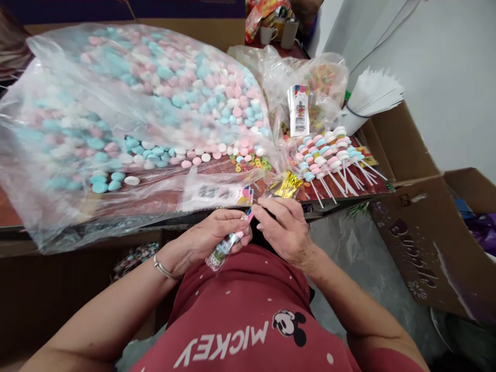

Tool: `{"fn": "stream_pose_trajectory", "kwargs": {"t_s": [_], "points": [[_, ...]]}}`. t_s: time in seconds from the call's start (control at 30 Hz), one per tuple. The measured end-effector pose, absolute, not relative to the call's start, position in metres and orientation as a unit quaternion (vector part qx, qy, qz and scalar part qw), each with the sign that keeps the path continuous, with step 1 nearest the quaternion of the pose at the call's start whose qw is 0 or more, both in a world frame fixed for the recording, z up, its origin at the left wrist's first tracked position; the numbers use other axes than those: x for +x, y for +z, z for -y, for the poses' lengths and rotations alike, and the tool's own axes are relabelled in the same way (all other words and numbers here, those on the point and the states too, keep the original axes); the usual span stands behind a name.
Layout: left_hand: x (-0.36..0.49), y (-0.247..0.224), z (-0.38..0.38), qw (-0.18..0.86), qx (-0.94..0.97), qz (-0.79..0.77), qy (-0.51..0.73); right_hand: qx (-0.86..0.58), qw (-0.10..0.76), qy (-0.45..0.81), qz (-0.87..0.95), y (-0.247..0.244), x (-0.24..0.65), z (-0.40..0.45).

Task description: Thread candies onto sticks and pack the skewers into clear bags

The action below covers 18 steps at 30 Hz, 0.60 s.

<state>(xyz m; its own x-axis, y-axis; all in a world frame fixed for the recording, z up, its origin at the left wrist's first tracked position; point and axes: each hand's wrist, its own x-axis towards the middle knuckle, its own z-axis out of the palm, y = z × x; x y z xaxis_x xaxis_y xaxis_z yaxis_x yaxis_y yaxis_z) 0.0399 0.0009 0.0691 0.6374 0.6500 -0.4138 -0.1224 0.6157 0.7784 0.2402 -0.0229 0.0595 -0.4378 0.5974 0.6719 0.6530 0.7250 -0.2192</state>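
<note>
In front of my red shirt, my left hand (217, 232) is closed around a small clear printed candy bag (221, 251), which hangs tilted with its printed bottom toward me. Pale pink pieces show inside it. My right hand (285, 227) comes in from the other side, its thumb and fingers pinched at the bag's upper end; the exact grip is partly hidden. Just beyond the hands lie flat printed bags (217, 195) and a bundle of gold twist ties (287, 185). To their right rest several candy skewers (327, 155) on white sticks.
A large clear sack (155, 93) of pink, blue and white candies covers the table's left. Small ring candies (251, 161) lie loose. Behind the skewers are another plastic bag (271, 67), a printed card stack (299, 111) and a white container (352, 121). Cardboard boxes (411, 243) stand at right.
</note>
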Motion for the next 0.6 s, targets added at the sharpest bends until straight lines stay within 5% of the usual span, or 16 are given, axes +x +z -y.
{"fn": "stream_pose_trajectory", "kwargs": {"t_s": [0.27,0.5,0.6], "points": [[0.037,0.061,-0.002,0.836,0.422,-0.332,0.115,-0.237,0.196,-0.092,0.947,0.075,0.245,0.013],[0.05,0.057,0.013,0.408,0.786,-0.375,0.274,-0.338,0.22,-0.02,0.915,0.064,0.24,0.021],[0.052,0.056,0.015,0.342,0.821,-0.334,0.311,-0.353,0.23,0.031,0.906,0.071,0.248,0.021]]}}
